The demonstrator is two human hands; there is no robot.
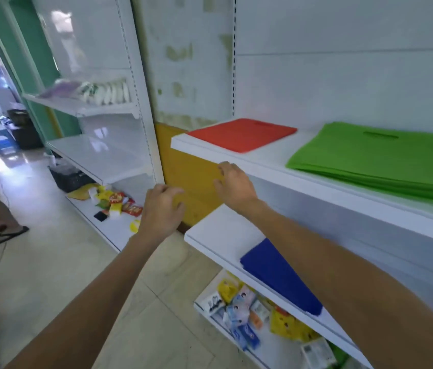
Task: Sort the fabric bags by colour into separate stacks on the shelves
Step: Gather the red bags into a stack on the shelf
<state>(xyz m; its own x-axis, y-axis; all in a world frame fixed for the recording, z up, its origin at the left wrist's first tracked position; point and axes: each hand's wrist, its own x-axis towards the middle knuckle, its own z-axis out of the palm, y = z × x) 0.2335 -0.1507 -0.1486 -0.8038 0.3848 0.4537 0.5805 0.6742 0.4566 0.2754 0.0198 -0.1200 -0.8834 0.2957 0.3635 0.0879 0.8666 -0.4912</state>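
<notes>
The head view looks down along a white metal shelving unit on the right, and both bare arms reach forward in front of it. The left hand hangs in the air over the tiled floor with its fingers loosely curled and nothing in them. The right hand is just below the front edge of the white upper shelf, fingers relaxed and slightly bent, holding nothing; whether the fingertips touch the edge cannot be told. On that upper shelf a flat red fabric bag stack lies at the left end, and a thicker flat green fabric bag stack lies well apart to its right. On the white middle shelf below, a flat blue fabric bag stack lies partly hidden by the right forearm. Mixed coloured packets lie jumbled on the lowest shelf. A second white shelving unit stands further left with snack packets on its bottom shelf, and another person's sandalled foot shows at the left edge
</notes>
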